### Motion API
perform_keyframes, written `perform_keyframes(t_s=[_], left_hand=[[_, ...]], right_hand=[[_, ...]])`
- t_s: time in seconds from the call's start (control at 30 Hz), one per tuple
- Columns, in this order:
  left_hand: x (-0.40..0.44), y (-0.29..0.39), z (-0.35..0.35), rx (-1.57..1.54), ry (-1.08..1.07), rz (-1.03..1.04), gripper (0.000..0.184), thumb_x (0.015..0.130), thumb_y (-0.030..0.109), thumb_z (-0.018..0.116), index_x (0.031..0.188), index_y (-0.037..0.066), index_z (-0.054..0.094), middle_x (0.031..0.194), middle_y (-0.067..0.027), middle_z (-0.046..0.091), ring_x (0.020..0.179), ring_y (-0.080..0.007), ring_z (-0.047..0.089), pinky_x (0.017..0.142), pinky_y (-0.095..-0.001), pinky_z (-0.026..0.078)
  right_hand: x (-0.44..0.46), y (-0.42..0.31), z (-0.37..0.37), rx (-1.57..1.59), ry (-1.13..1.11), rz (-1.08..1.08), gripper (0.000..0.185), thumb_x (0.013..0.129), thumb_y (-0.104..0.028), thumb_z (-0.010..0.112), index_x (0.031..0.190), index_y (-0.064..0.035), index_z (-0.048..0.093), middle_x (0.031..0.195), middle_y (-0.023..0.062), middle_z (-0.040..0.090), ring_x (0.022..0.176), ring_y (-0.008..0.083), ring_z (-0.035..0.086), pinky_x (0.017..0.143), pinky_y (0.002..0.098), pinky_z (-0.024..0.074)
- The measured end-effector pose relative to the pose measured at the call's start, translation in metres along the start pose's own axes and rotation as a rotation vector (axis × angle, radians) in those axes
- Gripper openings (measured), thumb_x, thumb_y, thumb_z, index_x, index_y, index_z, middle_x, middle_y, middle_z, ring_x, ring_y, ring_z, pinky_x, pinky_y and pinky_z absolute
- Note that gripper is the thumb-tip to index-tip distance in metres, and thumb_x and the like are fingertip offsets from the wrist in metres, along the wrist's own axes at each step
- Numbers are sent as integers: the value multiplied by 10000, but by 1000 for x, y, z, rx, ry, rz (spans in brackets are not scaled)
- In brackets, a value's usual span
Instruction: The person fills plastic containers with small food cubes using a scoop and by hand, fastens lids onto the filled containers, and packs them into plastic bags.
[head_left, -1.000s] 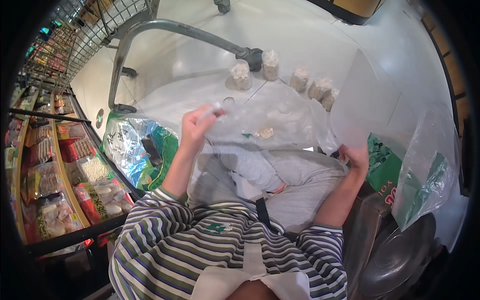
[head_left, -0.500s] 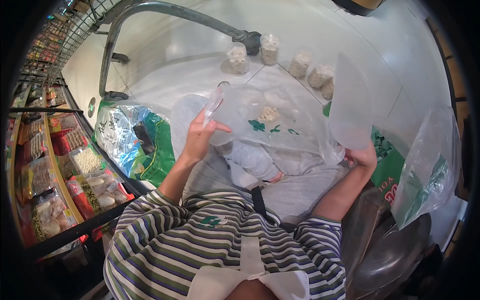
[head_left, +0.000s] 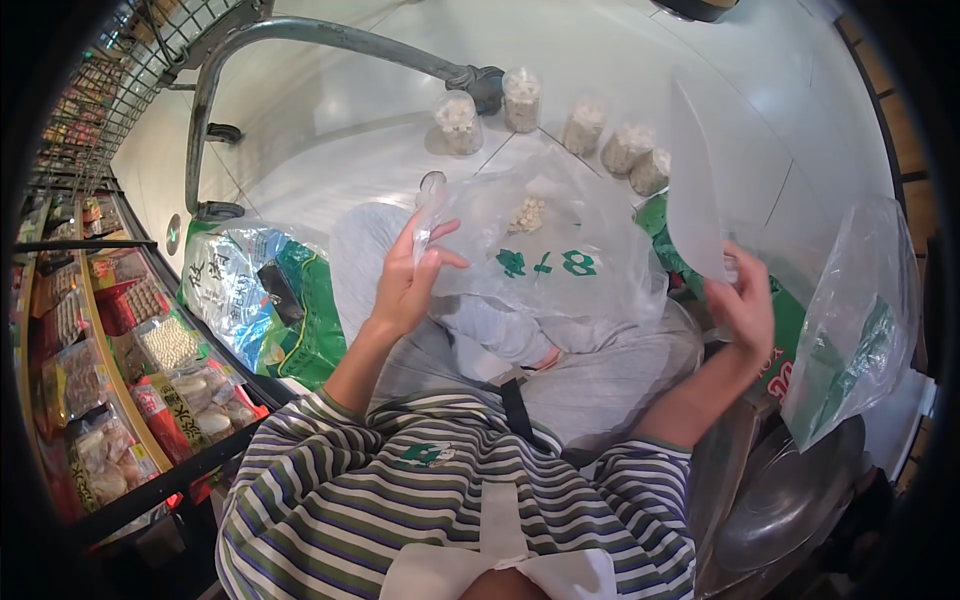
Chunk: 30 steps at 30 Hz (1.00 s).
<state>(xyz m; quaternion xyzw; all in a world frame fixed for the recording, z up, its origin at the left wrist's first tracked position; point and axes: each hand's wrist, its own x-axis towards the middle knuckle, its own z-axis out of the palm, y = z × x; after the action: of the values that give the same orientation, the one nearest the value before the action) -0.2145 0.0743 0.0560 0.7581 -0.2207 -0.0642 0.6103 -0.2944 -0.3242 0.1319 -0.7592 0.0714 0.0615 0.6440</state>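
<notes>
Clear bag [head_left: 600,225] in left hand [head_left: 408,285], seemingly plastic sheet [head_left: 698,180] in right hand [head_left: 742,305]

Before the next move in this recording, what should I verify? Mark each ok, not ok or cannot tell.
1. Left hand holds the clear bag at its edge: ok.
2. Right hand holds the translucent sheet: ok.
3. Both hands on the bag: not ok, right fingers are off it.
4. Pale pieces visible in the bag: ok.
5. Tubs on the floor lidded tightly: cannot tell.
</notes>
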Motion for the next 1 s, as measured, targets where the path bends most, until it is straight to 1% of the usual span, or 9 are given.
perform_keyframes(t_s=[0.13,0.23,0.33,0.47,0.57,0.63,0.7,0.9,1.0], left_hand=[[4,-1,1,-28,-34,45,523,1004,238,437,1397,-99,362,1229,-173,609,1187,-278,568,1034,-401,383],[9,0,8,-91,-21,53,568,1006,238,435,1445,-87,283,1041,-131,675,1156,-266,582,1028,-388,385],[11,-2,10,-146,2,17,550,1009,226,421,1443,-82,283,941,-114,684,1147,-270,584,1024,-383,386],[12,-8,9,-100,-23,43,543,1012,223,410,1445,-72,269,912,-116,686,1149,-267,578,1024,-382,382],[16,-12,10,-38,-58,120,499,1009,215,409,1404,-85,352,1024,-143,668,1152,-267,576,1026,-384,380],[19,-3,12,-87,-86,101,405,1005,202,407,1276,-70,536,1212,-179,596,1151,-281,580,1029,-389,380],[22,1,10,-58,-136,76,375,1004,196,403,1199,-52,605,1315,-195,508,1172,-291,567,1038,-389,373],[35,0,2,229,-76,111,392,1005,216,378,1120,6,689,1516,-204,293,1349,-330,402,1120,-432,266],[40,4,3,507,-52,207,378,996,214,399,1117,15,697,1539,-194,270,1403,-330,332,1141,-435,230]], right_hand=[[-28,-74,17,-169,50,-66,329,784,-13,597,1111,22,586,680,14,569,557,69,517,510,232,392],[-36,-107,37,-557,-160,-105,273,812,-100,637,1052,12,572,669,80,583,602,183,591,566,315,439],[-36,-112,60,-1020,-333,122,301,808,-273,673,882,-2,562,697,196,622,719,433,605,663,483,481],[-22,-59,79,-1304,-295,198,269,804,-269,651,828,-1,652,759,217,654,775,410,649,708,479,525],[11,-35,95,-1381,-243,307,271,775,-267,650,784,0,689,794,215,677,798,400,671,717,474,550],[33,-23,106,-1451,-182,328,200,734,-218,659,784,-33,716,811,189,696,785,358,695,691,445,563],[59,-23,119,-1545,-225,401,211,760,-160,642,932,-103,750,969,120,724,896,269,712,700,371,562],[108,45,114,-1493,-54,241,179,786,-157,645,922,-125,756,958,91,730,898,252,712,647,335,544],[121,68,111,-1470,122,107,104,698,-108,683,784,-113,741,806,111,715,754,277,715,607,366,551]])
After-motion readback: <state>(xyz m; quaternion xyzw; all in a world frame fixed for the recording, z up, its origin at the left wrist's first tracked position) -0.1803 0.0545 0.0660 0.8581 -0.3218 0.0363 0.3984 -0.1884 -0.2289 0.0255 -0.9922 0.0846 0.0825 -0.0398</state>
